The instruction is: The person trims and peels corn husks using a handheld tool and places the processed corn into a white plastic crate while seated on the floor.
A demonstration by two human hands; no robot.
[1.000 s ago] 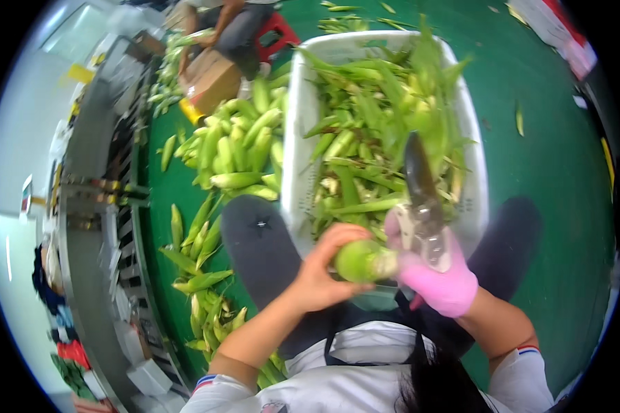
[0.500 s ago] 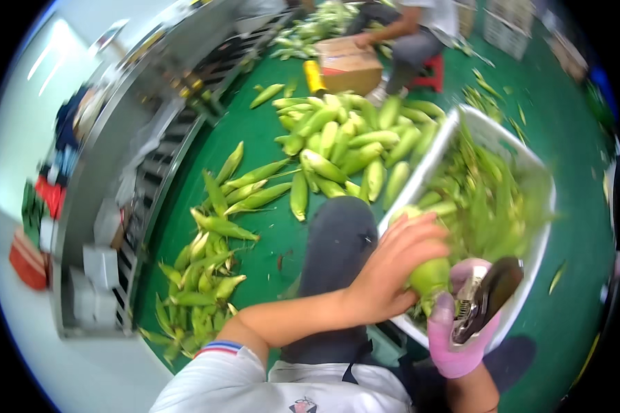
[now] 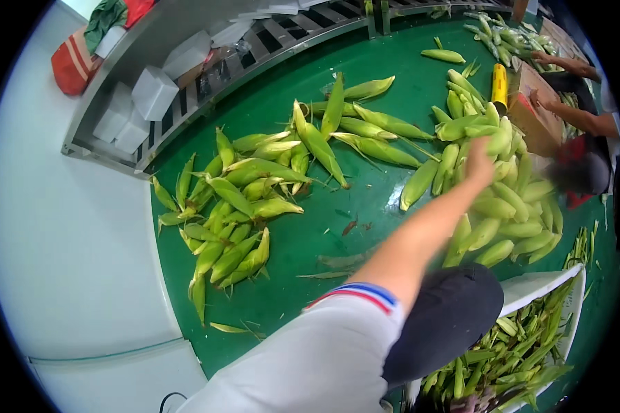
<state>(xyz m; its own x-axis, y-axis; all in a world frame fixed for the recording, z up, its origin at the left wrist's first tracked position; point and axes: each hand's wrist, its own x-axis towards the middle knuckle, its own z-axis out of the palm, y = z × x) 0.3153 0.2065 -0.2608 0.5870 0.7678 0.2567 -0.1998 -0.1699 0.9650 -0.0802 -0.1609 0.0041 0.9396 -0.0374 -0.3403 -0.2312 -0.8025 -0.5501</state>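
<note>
My left hand [image 3: 479, 165] reaches out over the pile of trimmed, pale green ears of corn [image 3: 523, 213]. Its fingers are blurred but appear closed around an ear of corn [image 3: 494, 141], which is smeared by motion too. To the left on the floor lies a heap of untrimmed ears of corn [image 3: 234, 213] with long green husks, some more ears spread toward the pile. My right hand cannot be made out in the picture, nor can the pruning shears.
Beside my knee [image 3: 444, 316] stands a white bin [image 3: 544, 283] full of husk pieces. Beyond the pile are a yellow cylinder [image 3: 499, 86], a cardboard box [image 3: 539, 113] and a co-worker's arms [image 3: 579, 120]. A metal rack [image 3: 255, 65] with white boxes [image 3: 155, 93] runs along the wall.
My left hand has moved from the bin, where it held an ear beside the shears, out to the trimmed pile. The view has swung left; my gloved right hand and shears have left it.
</note>
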